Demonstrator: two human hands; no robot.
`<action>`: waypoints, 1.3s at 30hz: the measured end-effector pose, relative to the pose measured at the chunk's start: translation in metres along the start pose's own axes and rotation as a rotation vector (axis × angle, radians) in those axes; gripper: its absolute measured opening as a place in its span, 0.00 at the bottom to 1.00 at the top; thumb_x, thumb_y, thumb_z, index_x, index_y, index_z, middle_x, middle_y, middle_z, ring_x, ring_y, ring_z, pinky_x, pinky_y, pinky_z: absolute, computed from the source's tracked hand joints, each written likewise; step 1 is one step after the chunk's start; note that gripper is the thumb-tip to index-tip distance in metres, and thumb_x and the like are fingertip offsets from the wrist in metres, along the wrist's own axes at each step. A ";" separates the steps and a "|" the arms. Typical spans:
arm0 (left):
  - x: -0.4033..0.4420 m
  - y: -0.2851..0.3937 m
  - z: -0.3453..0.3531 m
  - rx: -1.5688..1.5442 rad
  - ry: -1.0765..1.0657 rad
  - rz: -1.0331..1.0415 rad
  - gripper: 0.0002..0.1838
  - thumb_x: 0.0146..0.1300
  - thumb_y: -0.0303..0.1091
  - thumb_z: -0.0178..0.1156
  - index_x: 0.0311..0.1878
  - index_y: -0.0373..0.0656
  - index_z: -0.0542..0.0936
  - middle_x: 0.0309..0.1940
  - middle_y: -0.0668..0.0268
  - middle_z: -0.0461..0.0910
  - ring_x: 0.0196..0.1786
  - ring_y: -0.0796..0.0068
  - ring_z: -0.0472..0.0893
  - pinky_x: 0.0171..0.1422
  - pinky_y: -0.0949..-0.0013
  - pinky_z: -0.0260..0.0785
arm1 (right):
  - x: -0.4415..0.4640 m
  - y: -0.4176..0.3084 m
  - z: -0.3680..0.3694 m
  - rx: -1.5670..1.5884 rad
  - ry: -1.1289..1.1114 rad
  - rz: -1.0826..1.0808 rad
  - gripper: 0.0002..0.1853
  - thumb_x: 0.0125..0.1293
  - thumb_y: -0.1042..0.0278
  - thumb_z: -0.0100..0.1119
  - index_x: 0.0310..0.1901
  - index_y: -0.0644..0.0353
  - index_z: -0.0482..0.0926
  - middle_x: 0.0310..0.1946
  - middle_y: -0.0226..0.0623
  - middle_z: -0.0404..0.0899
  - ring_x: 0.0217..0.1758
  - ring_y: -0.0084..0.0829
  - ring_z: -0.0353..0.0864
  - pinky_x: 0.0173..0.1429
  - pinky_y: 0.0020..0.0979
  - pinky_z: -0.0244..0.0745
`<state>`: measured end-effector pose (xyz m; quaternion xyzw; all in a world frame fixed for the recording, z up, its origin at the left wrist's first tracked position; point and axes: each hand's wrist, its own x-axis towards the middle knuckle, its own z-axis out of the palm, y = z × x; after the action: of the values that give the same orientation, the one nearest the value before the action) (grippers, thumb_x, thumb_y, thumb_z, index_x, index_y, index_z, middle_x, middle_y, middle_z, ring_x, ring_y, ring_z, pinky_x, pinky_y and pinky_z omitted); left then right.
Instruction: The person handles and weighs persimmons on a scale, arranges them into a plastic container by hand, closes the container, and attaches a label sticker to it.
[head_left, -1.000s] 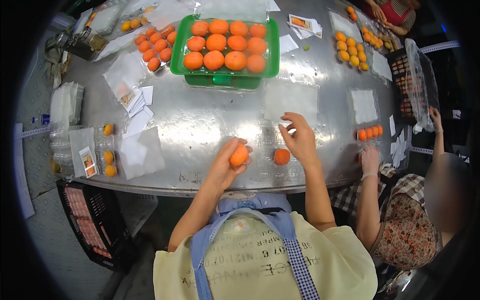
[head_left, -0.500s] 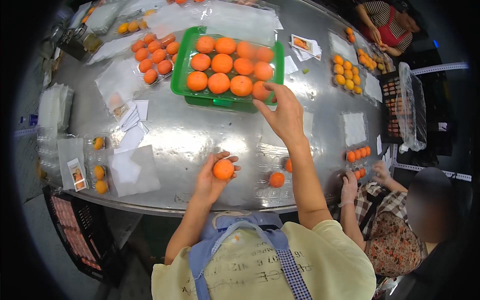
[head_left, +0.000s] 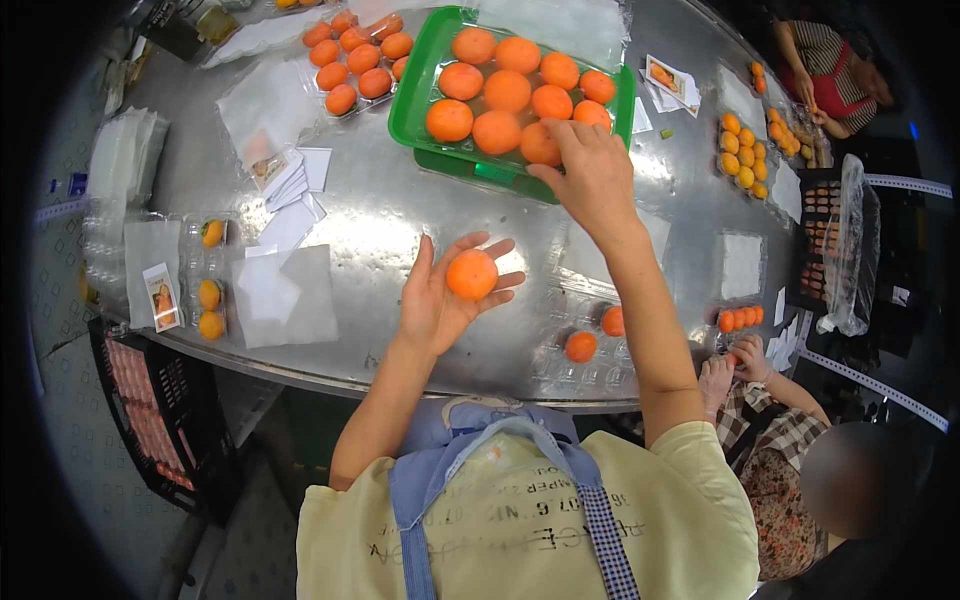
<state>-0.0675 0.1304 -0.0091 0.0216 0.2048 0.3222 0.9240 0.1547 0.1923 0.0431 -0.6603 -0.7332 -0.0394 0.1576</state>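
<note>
An orange fruit (head_left: 471,274) rests on the upturned palm of my left hand (head_left: 445,300), whose fingers are spread around it. My right hand (head_left: 593,175) reaches to the front right of the green tray (head_left: 405,105), its thumb and fingers closed on a fruit (head_left: 541,144) in the clear pack there. Rows of orange fruits fill that pack. Below my right forearm lies an open clear clamshell (head_left: 560,372) holding two orange fruits (head_left: 580,347), one partly beside the arm.
Another pack of orange fruits (head_left: 340,99) sits left of the tray. White cards (head_left: 290,190) and a clear sheet (head_left: 285,300) lie at the left. A co-worker's hands (head_left: 735,370) work at the right; another person (head_left: 830,80) is at the far right. A black crate (head_left: 160,410) stands below left.
My right hand has moved from the clamshell to the tray. A second fruit now shows in the clamshell. My left hand has opened wider under its fruit.
</note>
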 end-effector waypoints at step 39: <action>-0.050 -0.010 0.031 0.668 0.139 -0.027 0.37 0.71 0.66 0.33 0.60 0.39 0.68 0.42 0.57 0.80 0.40 0.71 0.82 0.33 0.69 0.78 | -0.123 -0.069 -0.018 1.183 -0.322 0.241 0.30 0.51 0.65 0.72 0.56 0.61 0.75 0.52 0.37 0.78 0.58 0.34 0.73 0.63 0.37 0.66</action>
<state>-0.0854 0.0950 0.0355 0.2982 0.3617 0.2256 0.8540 0.1000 0.0615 0.0361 -0.5370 -0.5658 0.4914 0.3873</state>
